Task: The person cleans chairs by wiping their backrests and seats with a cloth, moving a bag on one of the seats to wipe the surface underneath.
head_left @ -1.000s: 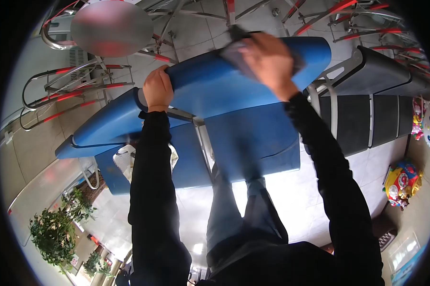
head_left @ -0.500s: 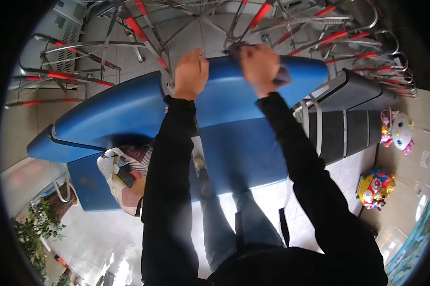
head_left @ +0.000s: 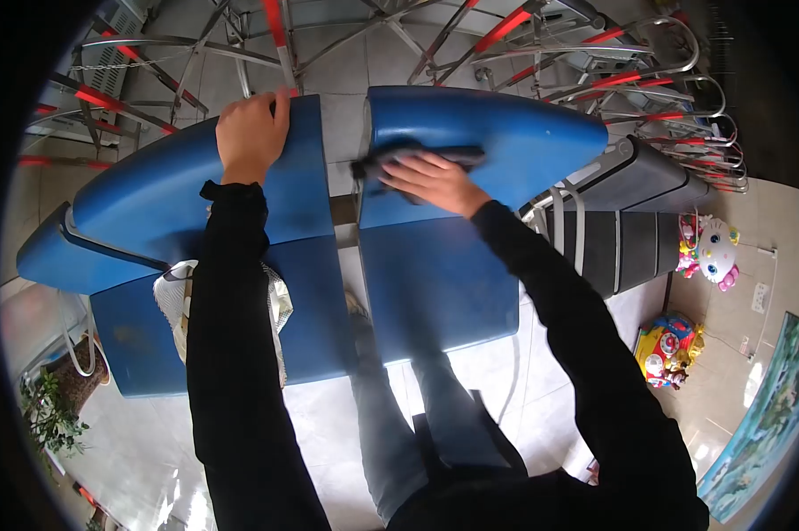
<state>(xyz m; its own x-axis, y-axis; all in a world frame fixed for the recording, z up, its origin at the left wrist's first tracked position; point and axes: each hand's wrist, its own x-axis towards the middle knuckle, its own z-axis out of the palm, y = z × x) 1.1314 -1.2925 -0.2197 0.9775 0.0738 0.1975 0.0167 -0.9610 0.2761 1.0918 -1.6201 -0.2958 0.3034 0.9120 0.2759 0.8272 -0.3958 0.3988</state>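
The person's left hand [head_left: 250, 137] lies over the top edge of a smooth blue left backrest [head_left: 160, 181], fingers bent over the rim; their tips are hidden, so how firmly they hold cannot be told. The right hand [head_left: 439, 184], fingers outstretched, lies flat on a crumpled dark cloth [head_left: 459, 157], directly beneath it against the curved blue right backrest [head_left: 523, 133], near the gap between the two backrests. A pale striped bag [head_left: 174, 292] sits on the blue seats [head_left: 443, 288], partly behind the left sleeve. Beyond stand silver metal railings with red bands [head_left: 274, 26].
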